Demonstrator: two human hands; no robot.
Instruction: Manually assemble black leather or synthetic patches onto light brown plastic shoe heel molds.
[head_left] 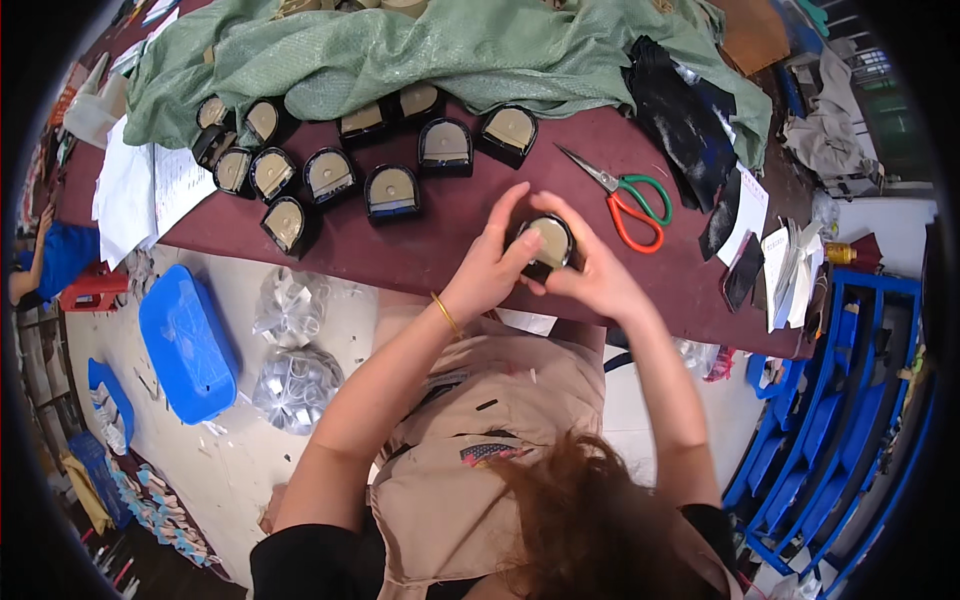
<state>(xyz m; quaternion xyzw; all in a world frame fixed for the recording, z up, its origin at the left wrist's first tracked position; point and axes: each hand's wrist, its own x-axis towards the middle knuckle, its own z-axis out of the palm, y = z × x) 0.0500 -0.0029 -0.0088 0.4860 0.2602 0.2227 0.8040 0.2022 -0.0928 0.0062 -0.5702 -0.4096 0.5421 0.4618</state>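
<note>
Between both hands, over the near part of the maroon-covered table (pixel 350 245), is a black D-shaped shoe heel (pixel 553 240) with a beige face turned up. My left hand (pixel 488 268) grips its left side, with the thumb on the beige face. My right hand (pixel 597 275) curls round its right side and hides part of the edge. Several similar heels stand in a loose group to the left, among them one (pixel 393 192) near the table's front edge. Scissors (pixel 625 200) with one red and one green handle lie to the right of my hands, blades parted slightly.
Green woven sheeting (pixel 400 60) covers the table's far side. Black material pieces (pixel 685 120) and paper slips (pixel 785 275) lie at the right. A blue tray (pixel 188 345) and clear bags (pixel 298 388) are on the floor at left; a blue rack (pixel 825 420) stands right.
</note>
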